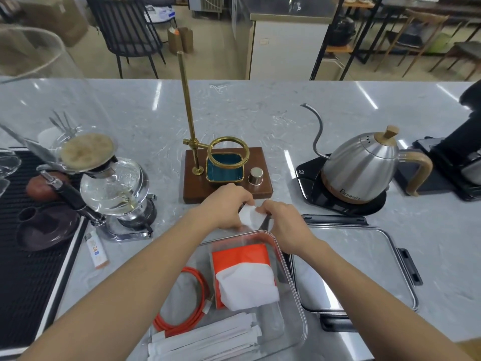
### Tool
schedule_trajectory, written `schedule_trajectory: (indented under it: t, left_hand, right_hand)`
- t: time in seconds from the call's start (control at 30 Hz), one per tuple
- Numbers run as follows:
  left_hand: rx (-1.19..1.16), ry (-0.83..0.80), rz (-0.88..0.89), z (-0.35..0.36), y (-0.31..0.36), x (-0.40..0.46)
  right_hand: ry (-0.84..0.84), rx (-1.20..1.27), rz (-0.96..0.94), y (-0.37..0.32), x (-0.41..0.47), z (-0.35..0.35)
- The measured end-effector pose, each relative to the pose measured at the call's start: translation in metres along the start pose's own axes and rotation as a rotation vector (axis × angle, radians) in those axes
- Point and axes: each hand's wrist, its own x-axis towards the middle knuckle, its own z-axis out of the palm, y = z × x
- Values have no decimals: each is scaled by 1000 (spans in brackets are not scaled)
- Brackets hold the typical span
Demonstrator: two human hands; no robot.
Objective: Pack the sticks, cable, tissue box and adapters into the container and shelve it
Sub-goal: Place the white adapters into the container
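Observation:
A clear plastic container (291, 277) sits on the counter in front of me. Inside lie an orange tissue box (240, 259) with a white tissue sticking out, a coiled orange cable (194, 303) and several white paper-wrapped sticks (208, 340). Just beyond the container's far rim, my left hand (225, 207) and my right hand (281, 221) both hold a white adapter (251, 214) between them. Most of the adapter is hidden by my fingers. The container's lid (364, 259) lies flat to the right.
A wooden pour-over stand (226, 175) with a brass ring stands just behind my hands. A siphon brewer (114, 188) is at the left, a steel kettle (361, 168) on its base at the right. A sachet (96, 252) lies by a black drip tray (28, 256).

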Motion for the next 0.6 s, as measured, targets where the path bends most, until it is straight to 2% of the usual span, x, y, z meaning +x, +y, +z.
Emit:
schedule_trajectory:
  t: [0.6]
  left_hand:
    - [-60, 41, 3, 4, 0, -7]
  right_hand:
    - [-2, 100, 20, -4, 0, -4]
